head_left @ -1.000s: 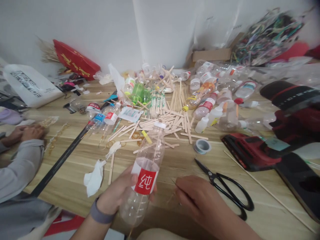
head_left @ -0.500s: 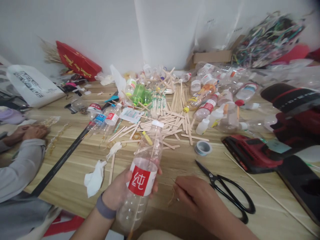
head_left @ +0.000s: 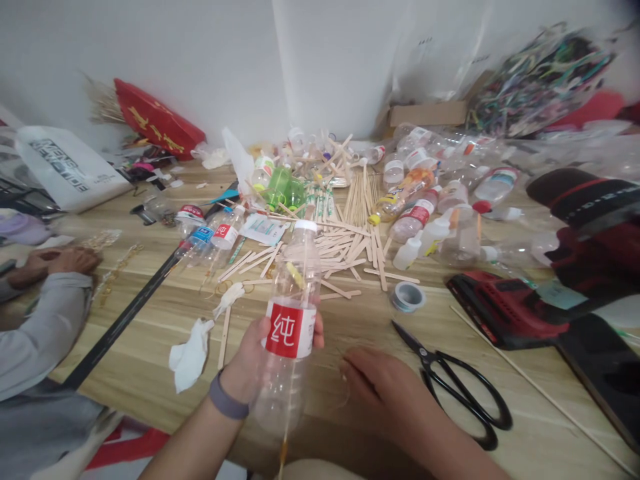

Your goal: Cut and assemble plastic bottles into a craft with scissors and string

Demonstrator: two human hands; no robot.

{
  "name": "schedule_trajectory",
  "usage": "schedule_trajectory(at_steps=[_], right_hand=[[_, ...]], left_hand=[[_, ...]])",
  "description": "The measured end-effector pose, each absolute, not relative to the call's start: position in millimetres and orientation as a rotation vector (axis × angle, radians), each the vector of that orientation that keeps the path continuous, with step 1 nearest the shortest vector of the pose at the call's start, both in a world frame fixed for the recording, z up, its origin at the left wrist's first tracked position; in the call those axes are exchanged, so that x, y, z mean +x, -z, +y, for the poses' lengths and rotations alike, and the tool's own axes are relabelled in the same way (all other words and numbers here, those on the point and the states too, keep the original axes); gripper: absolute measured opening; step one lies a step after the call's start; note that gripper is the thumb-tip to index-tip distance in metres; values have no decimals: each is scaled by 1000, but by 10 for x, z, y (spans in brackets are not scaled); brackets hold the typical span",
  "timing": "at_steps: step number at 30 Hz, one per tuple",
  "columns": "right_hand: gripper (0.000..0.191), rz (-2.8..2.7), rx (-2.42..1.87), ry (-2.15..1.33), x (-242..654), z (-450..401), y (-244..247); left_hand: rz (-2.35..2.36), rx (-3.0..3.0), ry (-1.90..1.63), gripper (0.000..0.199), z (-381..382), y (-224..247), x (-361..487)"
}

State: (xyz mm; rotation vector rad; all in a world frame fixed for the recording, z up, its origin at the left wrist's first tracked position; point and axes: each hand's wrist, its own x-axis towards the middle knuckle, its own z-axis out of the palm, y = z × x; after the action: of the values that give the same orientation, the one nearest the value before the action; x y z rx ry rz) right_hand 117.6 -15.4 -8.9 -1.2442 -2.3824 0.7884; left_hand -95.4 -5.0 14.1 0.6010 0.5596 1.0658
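A clear plastic bottle [head_left: 290, 330] with a red and white label and a white cap stands nearly upright in my left hand [head_left: 250, 363], whose fingers wrap round its middle. A thin stick with an orange-brown end shows below the bottle's base. My right hand [head_left: 377, 383] is to the right of the bottle, apart from it, with fingers pinched together around a thin thread-like piece that is too blurred to make out. Black scissors [head_left: 425, 357] lie open just right of my right hand. A grey tape roll [head_left: 408, 297] sits above them.
Wooden sticks [head_left: 345, 250] are heaped mid-table. Plastic bottles [head_left: 415, 217] crowd the back right, near a red and black power drill [head_left: 505, 310]. White tissue [head_left: 190, 357] and a long black bar [head_left: 125, 320] lie left. Another person's hands [head_left: 65, 260] rest at the far left.
My left hand has raised the bottle's base and turned the bottle more upright, its cap shifting slightly left. My right hand has moved a little, its fingers still together.
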Motion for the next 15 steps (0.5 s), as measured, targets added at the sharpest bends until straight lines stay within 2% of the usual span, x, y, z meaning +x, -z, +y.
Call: schedule_trajectory(at_steps=[2,4,6,8,12,15], right_hand=[[27,-2190,-1264,-693,1216,-147,121],[38,-2001,-1293,-607,1242,-161,131],[37,-1931,-1292,-692,1236,-208,114],[34,-1963,-1243,-1041,1196,-282,80],[45,-1832,-1150,-2037,1093,-424,50],[49,-1551,-1150,-2287,1071,-454,90]], left_hand=[[640,634,-1131,61,-12,-154,-948],[736,664,-1222,58,29,-179,-929],[817,696,-1317,59,64,-212,-888],[857,737,-1392,63,87,-236,-832],[782,755,-1466,65,96,-221,-739],[718,766,-1466,69,92,-187,-723]])
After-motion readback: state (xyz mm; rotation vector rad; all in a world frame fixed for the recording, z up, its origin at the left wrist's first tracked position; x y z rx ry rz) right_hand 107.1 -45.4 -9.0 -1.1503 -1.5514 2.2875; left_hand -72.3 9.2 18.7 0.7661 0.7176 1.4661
